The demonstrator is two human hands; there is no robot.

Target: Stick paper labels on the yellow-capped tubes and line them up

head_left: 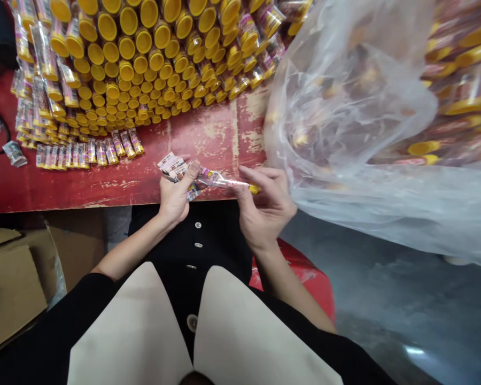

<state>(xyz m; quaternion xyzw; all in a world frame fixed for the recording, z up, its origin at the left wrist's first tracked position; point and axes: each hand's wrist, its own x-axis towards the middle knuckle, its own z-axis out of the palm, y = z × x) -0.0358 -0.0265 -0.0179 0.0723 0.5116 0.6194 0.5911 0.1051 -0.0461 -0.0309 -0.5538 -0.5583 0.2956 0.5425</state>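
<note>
Over the near edge of the red table, my left hand (175, 195) is closed on a small stack of printed labels (173, 165), its thumb pressing on top. My right hand (266, 203) pinches a clear tube (224, 182) near its yellow-capped end, between thumb and fingers. The tube lies sideways between the two hands, and its printed left end touches or nearly touches my left hand's fingertips. Some wrapping hangs below my left thumb; its shape is hard to make out.
Many yellow-capped tubes (126, 69) are piled across the back of the red table (208, 131), with a short row (78, 155) in front. A large clear plastic bag (344, 128) of tubes stands at the right. Cardboard boxes (14, 289) are at lower left.
</note>
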